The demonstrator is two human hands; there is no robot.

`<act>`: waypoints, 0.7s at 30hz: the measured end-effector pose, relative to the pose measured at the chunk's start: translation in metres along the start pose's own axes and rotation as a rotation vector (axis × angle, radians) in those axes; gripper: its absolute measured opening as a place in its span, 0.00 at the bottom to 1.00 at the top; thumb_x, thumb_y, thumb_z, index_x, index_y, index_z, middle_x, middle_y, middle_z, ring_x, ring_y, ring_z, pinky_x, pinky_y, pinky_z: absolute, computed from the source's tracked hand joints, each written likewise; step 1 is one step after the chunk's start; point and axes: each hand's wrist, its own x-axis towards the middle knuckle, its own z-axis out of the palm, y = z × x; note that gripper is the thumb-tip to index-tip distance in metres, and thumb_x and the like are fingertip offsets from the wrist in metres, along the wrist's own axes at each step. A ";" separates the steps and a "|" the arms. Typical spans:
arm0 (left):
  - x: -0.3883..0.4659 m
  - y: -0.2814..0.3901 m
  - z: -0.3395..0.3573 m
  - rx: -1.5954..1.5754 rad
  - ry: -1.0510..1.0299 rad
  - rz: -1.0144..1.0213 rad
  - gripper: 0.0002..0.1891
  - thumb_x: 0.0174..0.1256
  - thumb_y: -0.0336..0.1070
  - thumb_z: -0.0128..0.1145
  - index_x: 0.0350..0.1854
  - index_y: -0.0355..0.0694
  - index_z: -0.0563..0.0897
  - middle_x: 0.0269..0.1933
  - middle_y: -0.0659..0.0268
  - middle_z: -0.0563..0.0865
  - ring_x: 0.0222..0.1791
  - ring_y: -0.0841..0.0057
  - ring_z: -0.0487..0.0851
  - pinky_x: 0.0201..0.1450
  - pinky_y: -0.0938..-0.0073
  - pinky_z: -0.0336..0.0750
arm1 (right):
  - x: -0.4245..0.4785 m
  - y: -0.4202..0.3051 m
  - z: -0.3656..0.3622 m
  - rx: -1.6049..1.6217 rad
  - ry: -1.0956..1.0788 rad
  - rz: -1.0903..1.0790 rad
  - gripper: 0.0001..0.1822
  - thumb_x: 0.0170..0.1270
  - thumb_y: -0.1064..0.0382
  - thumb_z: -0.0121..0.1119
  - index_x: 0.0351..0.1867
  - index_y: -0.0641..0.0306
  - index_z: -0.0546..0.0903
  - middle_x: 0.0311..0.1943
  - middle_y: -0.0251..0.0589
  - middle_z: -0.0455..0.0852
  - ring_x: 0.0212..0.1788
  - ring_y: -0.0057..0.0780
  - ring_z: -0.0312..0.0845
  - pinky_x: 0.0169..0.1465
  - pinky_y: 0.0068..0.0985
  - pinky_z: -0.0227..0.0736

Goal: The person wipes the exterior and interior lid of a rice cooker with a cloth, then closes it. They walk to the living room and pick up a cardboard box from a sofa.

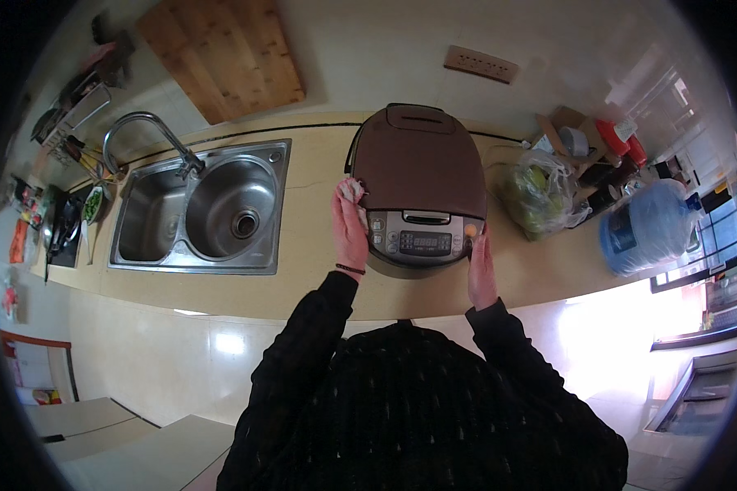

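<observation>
A brown rice cooker point(419, 166) with a grey control panel stands on the counter before me, its lid down. My left hand point(349, 230) holds a pink and white cloth point(351, 189) against the cooker's left side. On the opposite side my right hand point(482, 270) rests along the lower right of the body, near the panel's orange button. Its fingers are partly hidden by the cooker, so I cannot tell how firmly they grip.
Left of the cooker is a steel double sink point(233, 208) with a curved faucet point(153, 123). A wooden cutting board point(227, 58) leans on the wall. To the right are a plastic bag of green produce point(537, 190) and a large blue water bottle point(645, 227). A socket strip point(480, 64) is on the wall.
</observation>
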 end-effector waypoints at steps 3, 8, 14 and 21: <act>-0.026 0.021 0.014 0.221 -0.123 0.326 0.17 0.79 0.36 0.37 0.65 0.37 0.65 0.50 0.71 0.73 0.38 0.84 0.68 0.41 0.86 0.69 | -0.005 -0.003 0.002 -0.008 -0.011 0.000 0.35 0.78 0.43 0.30 0.74 0.67 0.50 0.73 0.43 0.55 0.74 0.30 0.50 0.73 0.26 0.46; -0.109 -0.041 0.001 1.223 -0.572 0.882 0.27 0.60 0.35 0.53 0.65 0.52 0.74 0.66 0.65 0.71 0.67 0.70 0.67 0.64 0.50 0.56 | -0.006 -0.010 0.006 -0.044 -0.038 0.001 0.35 0.78 0.43 0.30 0.74 0.67 0.49 0.74 0.42 0.53 0.75 0.30 0.48 0.74 0.26 0.46; -0.101 -0.045 -0.018 1.343 -0.718 1.166 0.26 0.54 0.42 0.55 0.60 0.55 0.79 0.63 0.74 0.74 0.64 0.76 0.69 0.64 0.52 0.55 | -0.006 -0.010 -0.005 0.084 -0.025 0.062 0.33 0.78 0.44 0.31 0.75 0.62 0.49 0.73 0.41 0.56 0.73 0.32 0.54 0.72 0.32 0.52; -0.076 -0.025 -0.034 0.873 -0.095 0.750 0.23 0.45 0.29 0.65 0.49 0.51 0.83 0.52 0.66 0.77 0.56 0.62 0.72 0.59 0.60 0.68 | -0.008 -0.004 -0.004 0.033 -0.057 0.072 0.32 0.78 0.44 0.32 0.75 0.59 0.49 0.72 0.42 0.58 0.72 0.33 0.56 0.71 0.32 0.56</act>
